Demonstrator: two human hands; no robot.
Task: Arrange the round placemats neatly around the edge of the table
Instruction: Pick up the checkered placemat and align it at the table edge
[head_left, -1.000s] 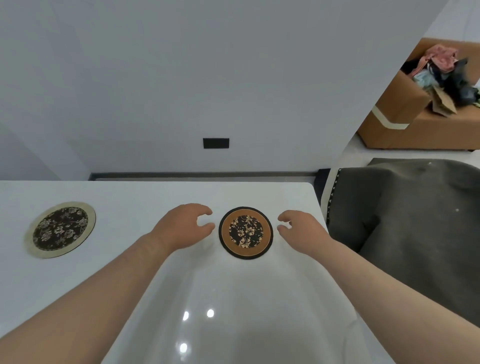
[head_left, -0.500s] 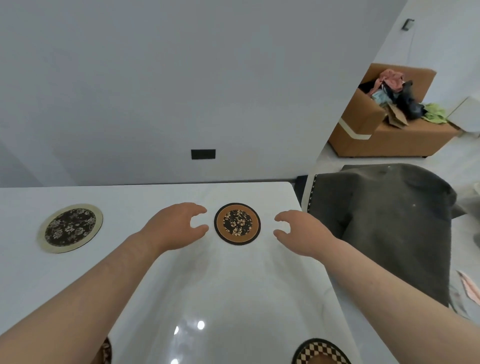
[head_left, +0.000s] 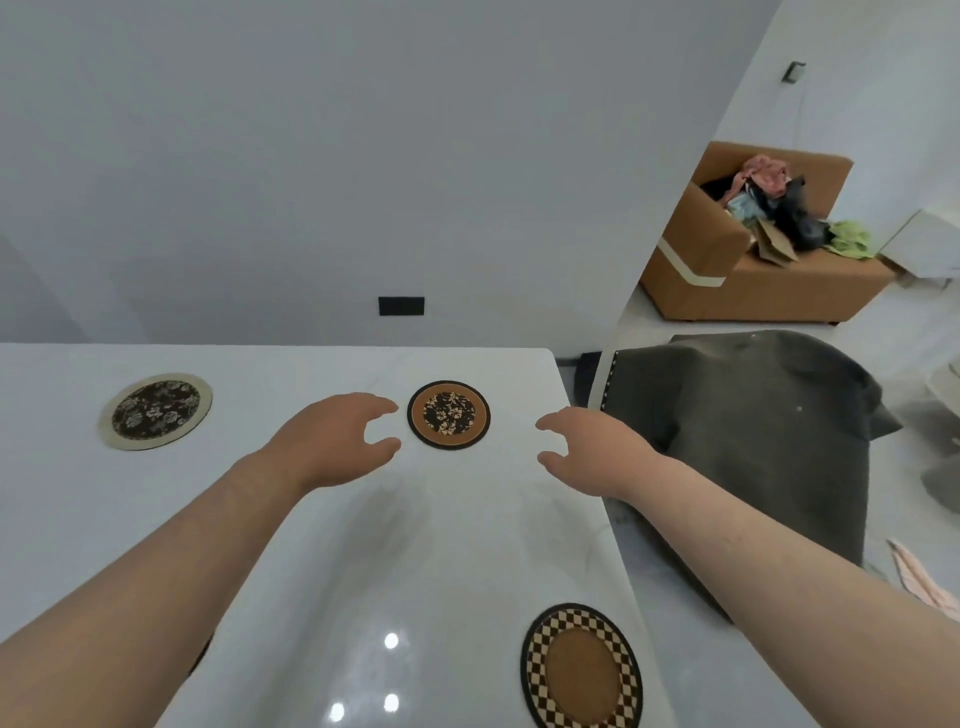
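A brown round placemat (head_left: 449, 414) with a dark floral centre lies flat near the far right corner of the white table (head_left: 363, 545). My left hand (head_left: 335, 435) hovers just left of it, fingers curled apart, holding nothing. My right hand (head_left: 592, 449) is further off to its right, over the table's right edge, also empty with fingers apart. A beige-rimmed floral placemat (head_left: 156, 410) lies at the far left. A checkered placemat (head_left: 582, 667) with a brown centre lies by the near right edge. A dark sliver of another mat (head_left: 200, 657) peeks out under my left forearm.
A chair draped in dark grey cloth (head_left: 769, 441) stands against the table's right side. Behind it sits a brown sofa (head_left: 727, 270) piled with clothes. A grey wall with a black socket (head_left: 401, 306) runs along the table's far edge.
Both hands have drawn back from the brown floral placemat, the right one more. The view has pulled back and down, bringing the checkered placemat into sight.
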